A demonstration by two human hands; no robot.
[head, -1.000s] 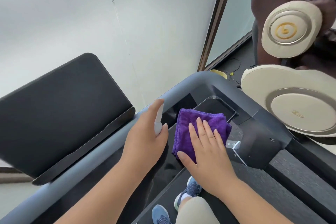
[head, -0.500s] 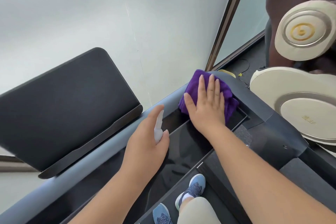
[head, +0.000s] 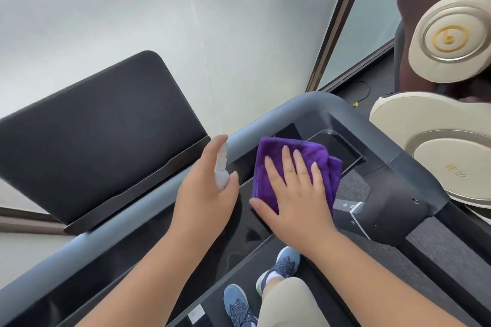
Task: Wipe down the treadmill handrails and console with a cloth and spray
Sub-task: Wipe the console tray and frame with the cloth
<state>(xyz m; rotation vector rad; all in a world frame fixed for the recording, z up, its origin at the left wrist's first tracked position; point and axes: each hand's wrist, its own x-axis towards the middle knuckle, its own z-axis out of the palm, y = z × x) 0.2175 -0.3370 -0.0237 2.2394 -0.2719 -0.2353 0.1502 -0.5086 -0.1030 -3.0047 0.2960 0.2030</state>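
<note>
A folded purple cloth (head: 276,164) lies on the glossy black console panel (head: 239,236) of the treadmill. My right hand (head: 295,194) presses flat on the cloth with its fingers spread. Just left of it, my left hand (head: 204,194) grips a small white spray bottle (head: 221,171), nozzle pointing up and away. The grey handrail (head: 316,106) curves around the console's far right corner, beyond the cloth. A dark tilted screen (head: 98,130) stands at the left.
A frosted glass wall fills the background, with a brown frame post (head: 334,21). A brown and cream massage chair (head: 446,42) sits close on the right. The treadmill belt (head: 438,255) and my blue shoes (head: 239,305) are below.
My right hand pulled the cloth back from the handrail's far corner down onto the console panel. My left hand with the bottle stayed roughly in place.
</note>
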